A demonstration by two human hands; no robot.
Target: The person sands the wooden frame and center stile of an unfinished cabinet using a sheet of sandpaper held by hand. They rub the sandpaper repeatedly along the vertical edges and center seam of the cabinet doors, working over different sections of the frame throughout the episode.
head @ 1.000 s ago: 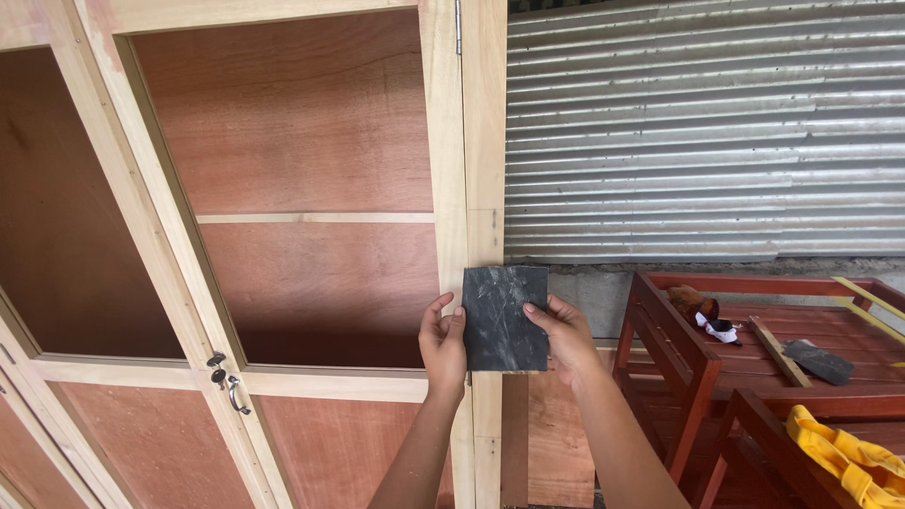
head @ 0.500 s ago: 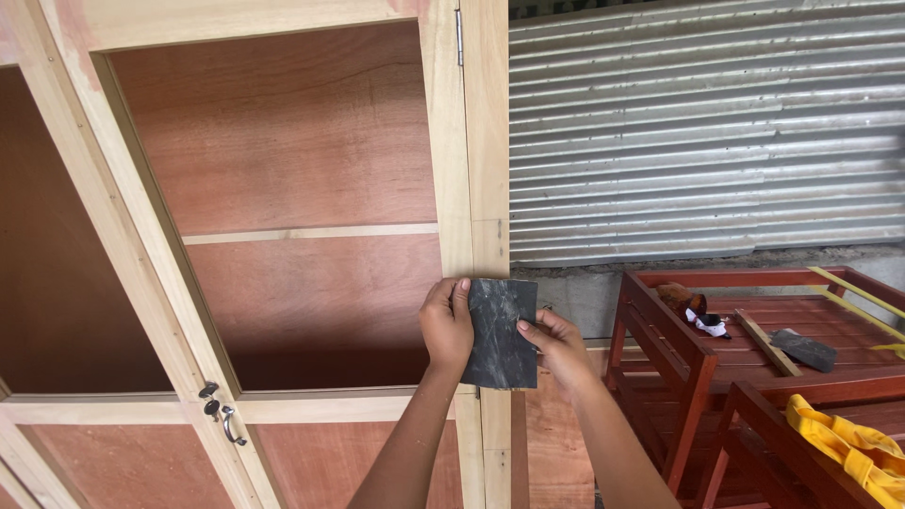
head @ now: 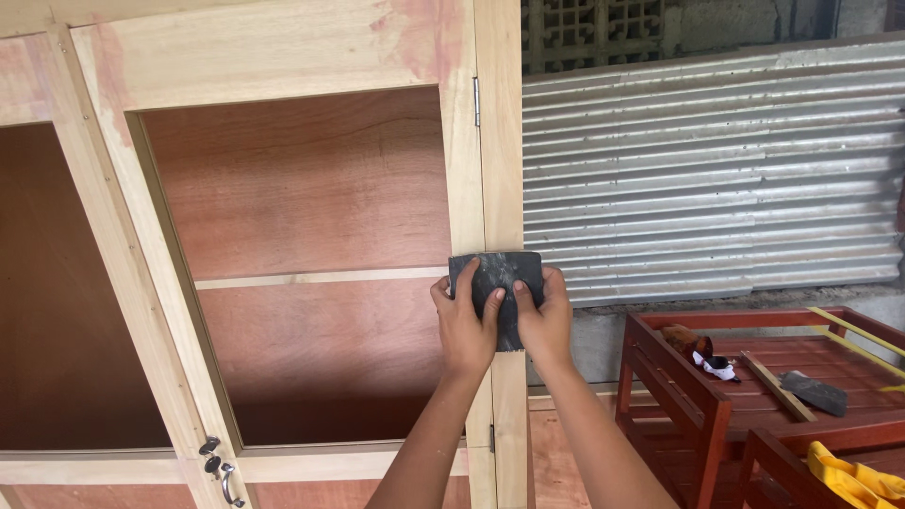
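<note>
A dark grey sheet of sandpaper [head: 497, 279] is pressed flat against the pale wooden upright [head: 500, 141] at the right edge of a cabinet. My left hand [head: 465, 320] holds the sheet's left side, fingers spread over it. On the sheet's right side sits my right hand [head: 544, 316], thumb on its face. Both hands press it onto the wood at about the height of the inner shelf [head: 320, 278].
The cabinet door frame [head: 273, 66] has an open panel showing reddish plywood. A metal latch [head: 219, 462] sits at lower left. Corrugated metal sheeting [head: 707, 179] stands behind. A red wooden bench [head: 693, 396] at right carries a trowel [head: 813, 391] and rags; yellow cloth [head: 853, 476] lies below.
Both hands have moved the sandpaper up along the cabinet's upright, and the view has tilted upward with them.
</note>
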